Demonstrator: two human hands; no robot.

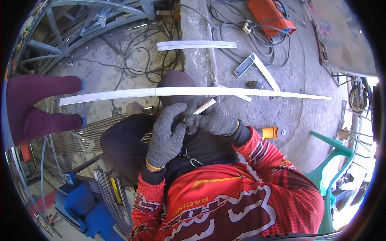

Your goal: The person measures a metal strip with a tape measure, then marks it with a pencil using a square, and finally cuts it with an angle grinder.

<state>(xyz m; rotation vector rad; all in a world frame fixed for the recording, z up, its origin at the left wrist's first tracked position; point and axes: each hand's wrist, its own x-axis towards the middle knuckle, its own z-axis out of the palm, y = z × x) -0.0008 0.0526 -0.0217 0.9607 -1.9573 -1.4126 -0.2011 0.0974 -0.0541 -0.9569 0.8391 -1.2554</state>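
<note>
Both my hands wear grey knit gloves and meet in front of my lap. My right hand (215, 119) is closed around a slim white stick with red marks and a dark tip (206, 105), which looks like a marker pen. My left hand (167, 134) has its thumb and fingers curled together against the right fingertips; whatever they pinch is hidden. Just beyond the hands, a long pale metal bar (132, 93) stretches from side to side, passing over my dark-clad knee (177, 82). A shorter metal bar (197, 45) lies farther off.
An L-shaped metal piece (263, 70) and an orange-red machine with cables (271, 18) are ahead. An angle grinder (273, 133) lies right, near a green plastic chair (333, 154). Another person's legs (48, 90) are at left. Metal tubes (76, 140) and blue seats (86, 211) are lower left.
</note>
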